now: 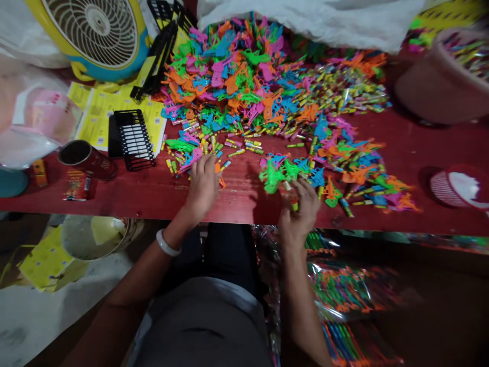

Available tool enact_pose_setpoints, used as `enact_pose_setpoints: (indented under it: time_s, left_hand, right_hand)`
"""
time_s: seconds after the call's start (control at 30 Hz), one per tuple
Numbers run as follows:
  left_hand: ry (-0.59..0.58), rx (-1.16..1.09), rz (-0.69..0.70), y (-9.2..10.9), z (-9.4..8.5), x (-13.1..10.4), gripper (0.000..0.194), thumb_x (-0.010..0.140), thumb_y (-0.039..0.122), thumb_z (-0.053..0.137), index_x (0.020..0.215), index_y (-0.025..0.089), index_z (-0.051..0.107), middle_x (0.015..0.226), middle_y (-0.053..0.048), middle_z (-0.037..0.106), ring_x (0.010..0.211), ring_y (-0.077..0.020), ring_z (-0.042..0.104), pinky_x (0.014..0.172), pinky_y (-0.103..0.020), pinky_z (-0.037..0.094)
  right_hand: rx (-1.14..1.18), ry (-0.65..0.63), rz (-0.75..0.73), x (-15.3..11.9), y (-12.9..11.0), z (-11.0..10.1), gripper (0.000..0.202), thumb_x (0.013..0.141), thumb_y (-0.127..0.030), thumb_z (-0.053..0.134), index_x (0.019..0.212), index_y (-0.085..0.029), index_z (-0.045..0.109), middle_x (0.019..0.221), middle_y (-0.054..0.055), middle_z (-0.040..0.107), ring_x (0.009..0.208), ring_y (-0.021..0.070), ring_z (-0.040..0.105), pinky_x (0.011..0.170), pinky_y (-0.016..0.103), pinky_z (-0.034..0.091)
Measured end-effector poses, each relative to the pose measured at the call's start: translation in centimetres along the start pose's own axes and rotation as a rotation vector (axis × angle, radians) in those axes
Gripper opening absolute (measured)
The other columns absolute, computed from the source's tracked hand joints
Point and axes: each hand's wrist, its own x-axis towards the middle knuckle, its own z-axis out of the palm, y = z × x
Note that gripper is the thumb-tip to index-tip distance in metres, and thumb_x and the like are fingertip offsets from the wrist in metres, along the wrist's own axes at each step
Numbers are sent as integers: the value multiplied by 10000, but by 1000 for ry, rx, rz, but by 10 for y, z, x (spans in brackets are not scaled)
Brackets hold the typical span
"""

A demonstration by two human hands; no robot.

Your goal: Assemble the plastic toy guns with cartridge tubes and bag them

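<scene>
Our left hand (204, 184) is lowered to the red bench (240, 201), fingers pointing away from us and bent downward beside an orange piece (222, 179). We cannot tell whether these fingers grip anything, since the back of the hand hides their tips. A pale bracelet (167, 243) circles the wrist.

Our right hand (300, 206) is near the front edge, its fingers curled toward the thumb and closed on a small tube (294, 206) with a yellow end. Just ahead of it we see a bright green piece (272, 176); we cannot tell whether the hand touches it.

Beyond both hands, colourful plastic pieces (237, 76) lie in a large heap, in pink, orange, blue and green. Striped tubes (347, 94) are piled at the heap's right, and more lie scattered toward us. Another mixed cluster spreads to the right of our right hand.

On the left we have a yellow and blue fan (97, 30), yellow printed sheets (99, 114), a black rack (135, 140) and a dark cup (91, 160). On the right stands a bucket (424, 86). Below the bench, clear bags (351, 285) hold rows of coloured items.
</scene>
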Motion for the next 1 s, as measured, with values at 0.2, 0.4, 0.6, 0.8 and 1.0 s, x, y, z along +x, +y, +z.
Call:
enact_pose_setpoints:
  time_s: [0.2, 0.4, 0.6, 0.8, 1.0]
  left_hand:
    - [-85, 377, 79, -20, -15, 18, 62, 860, 132, 611, 890, 170, 650, 1006, -137, 655, 1061, -329, 535, 936, -492, 416]
    - [61, 86, 28, -24, -19, -33, 49, 890, 201, 631, 846, 196, 609, 830, -24, 625, 790, -182, 577, 737, -305, 458]
    - [-20, 9, 196, -11, -12, -70, 128, 928, 200, 567, 975, 205, 686, 1030, -83, 652, 1000, -220, 594, 896, -354, 479]
    - [-193, -610, -436, -7, -19, -67, 433, 780, 424, 760, 1112, 163, 662, 947, -69, 709, 845, -199, 655, 764, -316, 515]
    - [-156, -824, -665, -2, -25, -60, 348, 657, 422, 824, 827, 147, 694, 676, -6, 667, 614, -131, 593, 653, -271, 484]
  right_hand:
    - [250, -234, 174, -7, -11, 37, 303, 958, -372, 527, 1201, -219, 624, 1098, 99, 687, 872, 213, 670, 746, 366, 564]
    - [657, -485, 542, -21, -52, 73, 424, 867, -576, 667, 1094, -229, 580, 778, -16, 646, 466, 92, 479, 463, 234, 416]
    - [965, -593, 797, -18, -66, 65, 475, 783, -631, 742, 778, -221, 502, 538, -85, 496, 390, 61, 357, 406, 208, 276]
    - [893, -763, 624, -14, -65, 59, 395, 836, -591, 716, 854, -221, 578, 518, -86, 484, 449, 93, 417, 478, 227, 339]
    - [842, -764, 504, -14, -56, 54, 410, 861, -471, 724, 1177, -271, 558, 904, -13, 630, 746, 137, 621, 687, 276, 513]
